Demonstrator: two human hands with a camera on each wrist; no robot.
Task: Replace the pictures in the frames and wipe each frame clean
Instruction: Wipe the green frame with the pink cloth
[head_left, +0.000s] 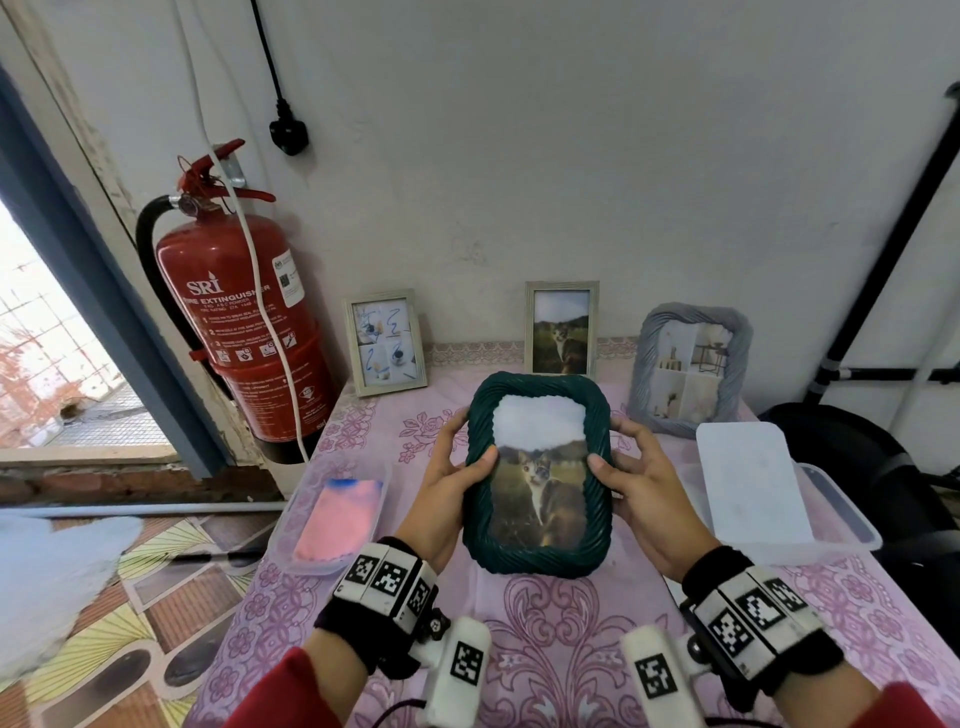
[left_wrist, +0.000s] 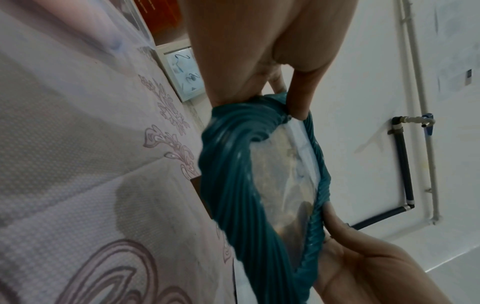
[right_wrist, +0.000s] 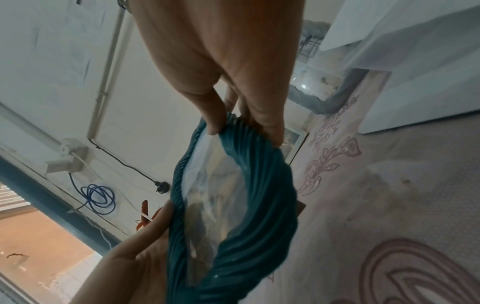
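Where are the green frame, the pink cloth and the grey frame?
green frame (head_left: 540, 558): head view, on its ribbed bottom edge.
pink cloth (head_left: 340, 519): head view, on the cloth's middle, inside its clear tub.
grey frame (head_left: 644, 358): head view, on its left border.

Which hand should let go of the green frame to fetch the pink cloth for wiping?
Probably the left hand: the pink cloth lies in its tub on that side of the green frame. The right hand can keep its grip; reaching from there would cross over the frame.

We list: dark green ribbed frame (head_left: 537, 556); pink floral tablecloth (head_left: 571, 649); red extinguisher (head_left: 234, 312); grey-blue twisted frame (head_left: 688, 317); pink cloth (head_left: 337, 514).
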